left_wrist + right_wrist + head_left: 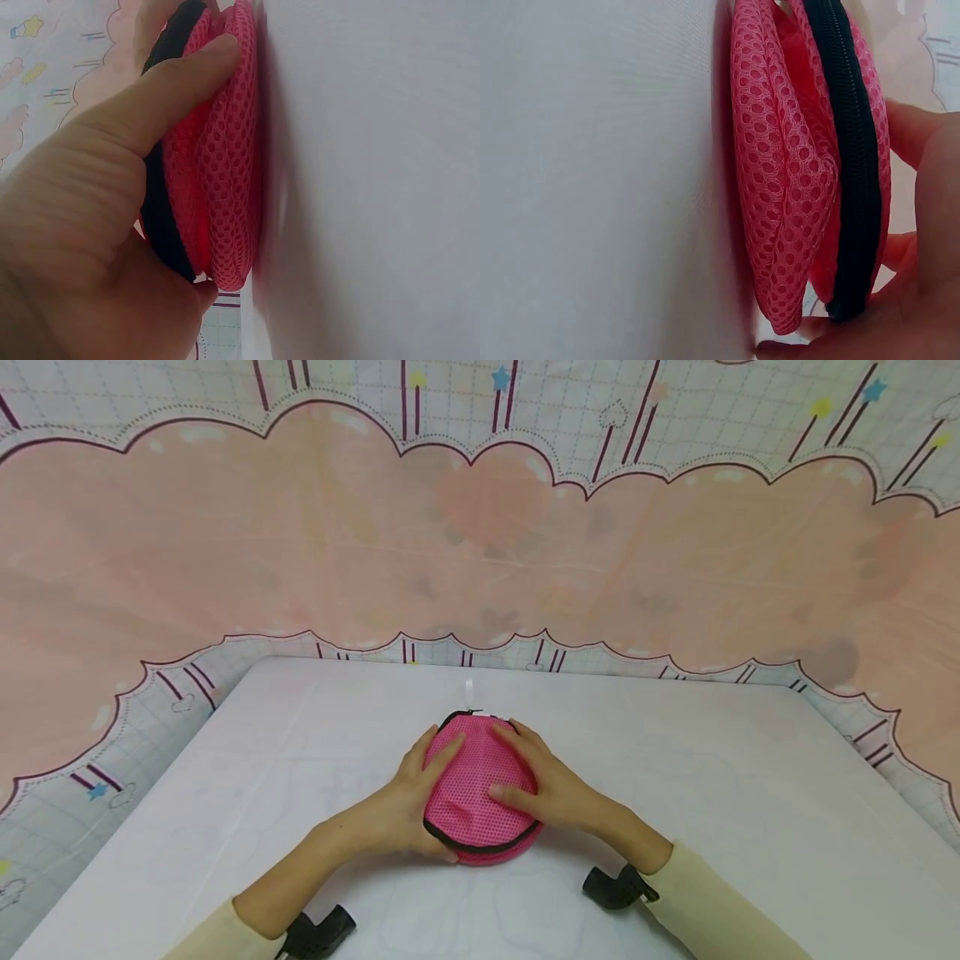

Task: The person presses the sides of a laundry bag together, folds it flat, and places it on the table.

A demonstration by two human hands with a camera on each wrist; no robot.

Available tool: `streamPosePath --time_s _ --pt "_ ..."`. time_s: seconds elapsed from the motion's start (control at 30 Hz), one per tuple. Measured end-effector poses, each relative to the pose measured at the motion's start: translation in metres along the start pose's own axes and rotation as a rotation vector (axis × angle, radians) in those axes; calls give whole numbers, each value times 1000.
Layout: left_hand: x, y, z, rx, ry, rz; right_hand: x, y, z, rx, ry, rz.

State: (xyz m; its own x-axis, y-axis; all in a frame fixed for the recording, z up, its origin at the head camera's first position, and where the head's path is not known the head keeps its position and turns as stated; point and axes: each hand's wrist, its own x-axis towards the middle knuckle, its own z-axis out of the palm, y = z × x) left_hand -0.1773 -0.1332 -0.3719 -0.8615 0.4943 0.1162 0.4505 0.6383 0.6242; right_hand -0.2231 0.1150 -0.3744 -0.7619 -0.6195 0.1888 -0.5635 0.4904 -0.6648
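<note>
A round pink mesh zip pouch (480,785) lies on the white table in the middle of the head view. Black zip trim (486,850) curves along its front and far edges. My left hand (405,806) grips the pouch's left side, one digit spread over the top and others round the rim. From the right, my right hand (555,781) holds the opposite side, with thumb and fingers on the mesh top. Both wrist views show the soft side folded inward beneath the black zipper (851,165). Part of the right hand's fingers is hidden behind the pouch in the right wrist view.
The white table (712,777) stretches out on all sides of the pouch. Behind it hangs a peach and white patterned cloth (375,543). A black wrist camera (318,935) sits at the left cuff, another black camera (617,887) at the right cuff.
</note>
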Motion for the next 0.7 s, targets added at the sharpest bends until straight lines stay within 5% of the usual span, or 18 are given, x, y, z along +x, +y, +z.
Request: streamPosePath --time_s 0.37,0.7 --pt "0 0 4 17 -3 5 -2 -3 0 47 -39 61" --pt "-1 -2 5 61 -30 11 -6 -4 1 -40 -140 96"
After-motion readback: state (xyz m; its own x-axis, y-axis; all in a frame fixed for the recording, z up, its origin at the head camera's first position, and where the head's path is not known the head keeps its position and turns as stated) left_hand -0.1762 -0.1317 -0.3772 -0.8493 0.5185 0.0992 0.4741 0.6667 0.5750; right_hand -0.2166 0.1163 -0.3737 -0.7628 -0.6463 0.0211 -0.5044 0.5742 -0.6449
